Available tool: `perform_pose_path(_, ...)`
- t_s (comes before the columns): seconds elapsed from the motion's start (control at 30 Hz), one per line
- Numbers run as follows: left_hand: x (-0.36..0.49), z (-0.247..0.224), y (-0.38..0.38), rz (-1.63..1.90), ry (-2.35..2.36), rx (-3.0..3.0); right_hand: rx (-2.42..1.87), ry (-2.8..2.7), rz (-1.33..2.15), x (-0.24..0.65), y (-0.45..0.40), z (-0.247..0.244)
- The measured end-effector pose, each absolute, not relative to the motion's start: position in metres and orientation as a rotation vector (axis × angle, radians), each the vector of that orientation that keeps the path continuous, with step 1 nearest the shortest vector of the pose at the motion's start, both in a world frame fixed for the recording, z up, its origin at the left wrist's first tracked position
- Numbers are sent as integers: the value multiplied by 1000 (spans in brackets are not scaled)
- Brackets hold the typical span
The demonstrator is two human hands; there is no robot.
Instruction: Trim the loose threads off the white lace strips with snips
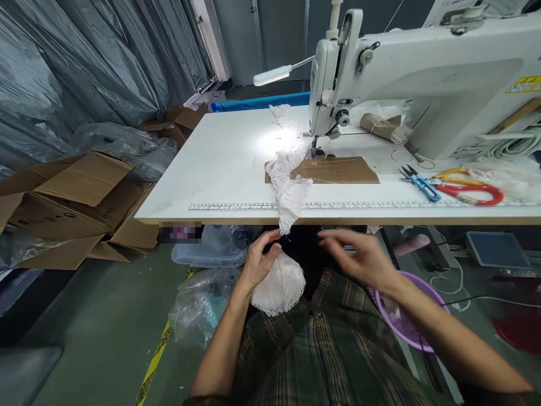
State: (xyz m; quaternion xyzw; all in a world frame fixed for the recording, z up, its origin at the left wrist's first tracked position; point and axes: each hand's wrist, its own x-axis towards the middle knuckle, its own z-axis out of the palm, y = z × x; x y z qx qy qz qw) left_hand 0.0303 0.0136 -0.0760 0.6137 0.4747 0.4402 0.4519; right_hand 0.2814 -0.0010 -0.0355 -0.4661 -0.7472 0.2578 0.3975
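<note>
A strip of white lace fabric (291, 194) runs from beside the sewing machine's needle (314, 149) across the table, its pointed end drooping over the front edge. My left hand (257, 262) is just below that edge, index fingertip close to the lace tip and thumb apart from it. Whether it touches the lace I cannot tell. Beneath its thumb a gathered white lace piece (281, 285) rests on my lap. To the right, my right hand (359, 256) hovers below the table edge, fingers stretched out and holding nothing.
Brown card (342, 170) lies under the lace by the needle. Blue thread snips (425, 185) and red-and-yellow-handled scissors (473, 192) lie at the right. A purple basket (406, 338) stands below; cardboard boxes (84, 192) and a clear plastic bin (211, 248) are left. A lamp (273, 75) lights the table.
</note>
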Motion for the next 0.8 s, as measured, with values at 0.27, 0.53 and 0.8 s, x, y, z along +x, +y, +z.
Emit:
perform_pose_path(0.27, 71, -45, 27, 1201, 1057, 921, -1729, -1626, -375, 402, 67, -1)
perform_pose_path(0.53, -13, 3, -40, 611, 988, 2065, -2113, -1736, -378, 412, 81, -2)
perform_pose_path(0.8, -20, -12, -70, 985, 1347, 1927, -2234, -2040, -518, 414, 97, 9)
